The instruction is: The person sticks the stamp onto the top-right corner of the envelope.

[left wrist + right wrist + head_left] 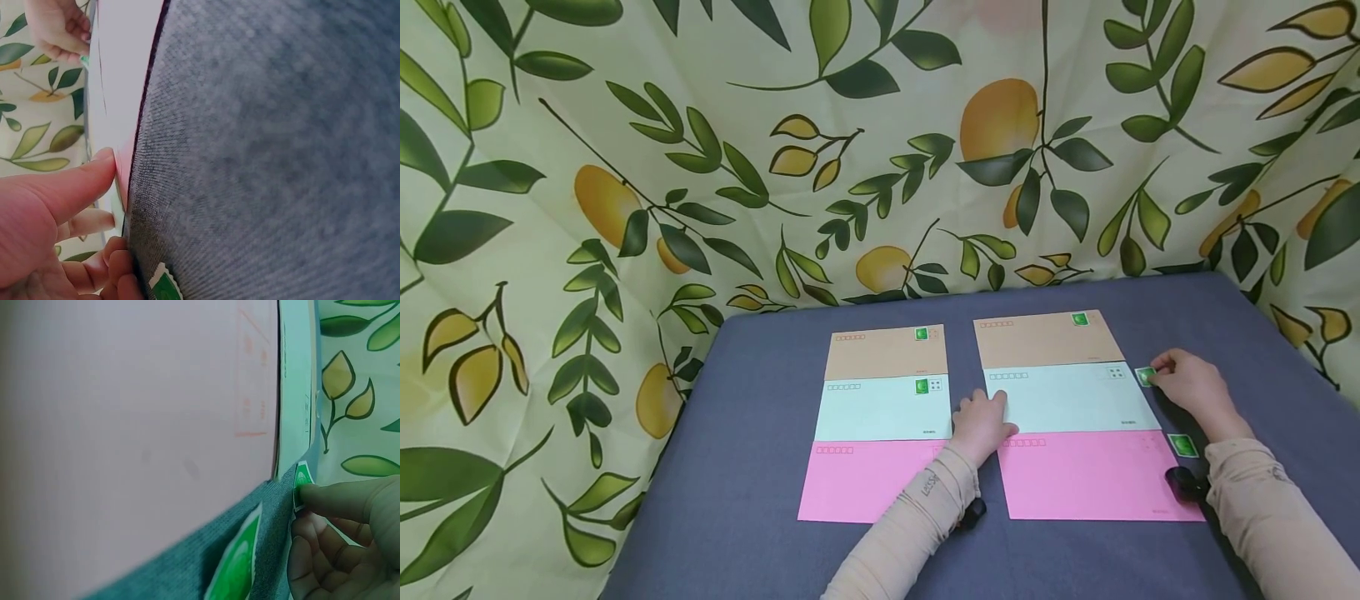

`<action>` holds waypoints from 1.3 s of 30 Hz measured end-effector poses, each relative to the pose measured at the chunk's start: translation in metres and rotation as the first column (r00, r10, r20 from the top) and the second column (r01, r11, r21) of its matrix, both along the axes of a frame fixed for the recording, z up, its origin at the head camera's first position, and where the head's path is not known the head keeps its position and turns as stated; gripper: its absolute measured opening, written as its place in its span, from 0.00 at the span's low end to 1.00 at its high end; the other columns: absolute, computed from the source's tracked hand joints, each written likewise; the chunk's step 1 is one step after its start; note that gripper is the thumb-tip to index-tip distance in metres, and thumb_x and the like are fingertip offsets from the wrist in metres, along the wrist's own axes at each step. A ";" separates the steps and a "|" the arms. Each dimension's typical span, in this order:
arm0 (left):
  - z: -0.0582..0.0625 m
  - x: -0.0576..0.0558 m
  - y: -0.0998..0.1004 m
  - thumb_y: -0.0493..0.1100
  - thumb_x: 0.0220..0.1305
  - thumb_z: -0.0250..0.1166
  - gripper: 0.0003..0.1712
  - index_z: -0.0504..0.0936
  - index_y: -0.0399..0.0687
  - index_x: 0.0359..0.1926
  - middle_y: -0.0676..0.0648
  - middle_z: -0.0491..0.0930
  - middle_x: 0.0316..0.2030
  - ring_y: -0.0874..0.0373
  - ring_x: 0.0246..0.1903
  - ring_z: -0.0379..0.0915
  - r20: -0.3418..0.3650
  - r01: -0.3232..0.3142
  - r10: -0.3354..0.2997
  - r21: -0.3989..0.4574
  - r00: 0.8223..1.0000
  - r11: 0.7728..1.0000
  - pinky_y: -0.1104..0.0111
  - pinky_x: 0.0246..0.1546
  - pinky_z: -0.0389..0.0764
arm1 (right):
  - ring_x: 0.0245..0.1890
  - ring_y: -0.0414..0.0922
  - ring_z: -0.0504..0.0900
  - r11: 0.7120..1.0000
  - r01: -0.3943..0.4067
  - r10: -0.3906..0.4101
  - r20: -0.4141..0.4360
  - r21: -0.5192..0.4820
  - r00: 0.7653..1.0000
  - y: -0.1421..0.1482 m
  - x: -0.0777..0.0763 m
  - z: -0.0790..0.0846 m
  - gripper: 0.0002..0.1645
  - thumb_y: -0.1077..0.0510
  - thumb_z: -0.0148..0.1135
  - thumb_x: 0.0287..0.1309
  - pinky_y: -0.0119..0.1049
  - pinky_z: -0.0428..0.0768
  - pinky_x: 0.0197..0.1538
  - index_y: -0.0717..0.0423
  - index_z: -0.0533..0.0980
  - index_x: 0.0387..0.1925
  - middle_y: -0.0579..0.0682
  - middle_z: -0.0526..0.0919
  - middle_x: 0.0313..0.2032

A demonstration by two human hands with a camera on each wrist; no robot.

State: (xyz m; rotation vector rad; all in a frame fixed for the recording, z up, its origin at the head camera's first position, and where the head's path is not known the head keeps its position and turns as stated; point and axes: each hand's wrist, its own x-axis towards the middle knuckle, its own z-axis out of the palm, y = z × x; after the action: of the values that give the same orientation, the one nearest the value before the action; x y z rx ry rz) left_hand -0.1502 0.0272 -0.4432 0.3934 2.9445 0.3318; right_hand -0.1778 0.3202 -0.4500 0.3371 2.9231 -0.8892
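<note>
My right hand (1198, 392) pinches a green stamp (1145, 377) between thumb and fingers, just off the right edge of the right-hand light blue envelope (1067, 400). In the right wrist view, the thumb lies over the face of this stamp (302, 484). A second green stamp (1183, 446) lies beside the right-hand pink envelope (1097, 483). My left hand (981, 427) rests at the left edge of the light blue and pink envelopes, its fingers spread. The right-hand brown envelope (1037, 343) bears a green stamp (1080, 319) at its upper right.
A left column holds a brown envelope (880, 358), a light blue envelope (872, 412) and a pink envelope (857, 487); its brown and light blue ones bear green stamps. All lie on a dark blue cloth-covered table (730, 467). Leaf-patterned fabric (700, 50) hangs behind.
</note>
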 end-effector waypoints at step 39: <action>0.002 -0.005 -0.001 0.55 0.55 0.66 0.26 0.74 0.57 0.54 0.46 0.77 0.41 0.54 0.36 0.72 0.075 -0.014 0.013 0.010 0.997 1.000 0.62 0.33 0.74 | 0.31 0.49 0.75 0.987 -0.056 0.059 0.018 -0.150 0.998 -0.029 -0.025 0.003 0.23 0.55 0.58 0.56 0.32 0.70 0.27 0.71 0.67 0.43 0.63 0.75 0.34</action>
State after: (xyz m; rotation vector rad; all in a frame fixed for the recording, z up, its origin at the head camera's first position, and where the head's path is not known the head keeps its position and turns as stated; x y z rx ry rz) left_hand -0.1548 0.0265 -0.4410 0.3551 2.8745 0.3560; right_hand -0.2030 0.2909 -0.4471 0.2499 2.8090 -1.0805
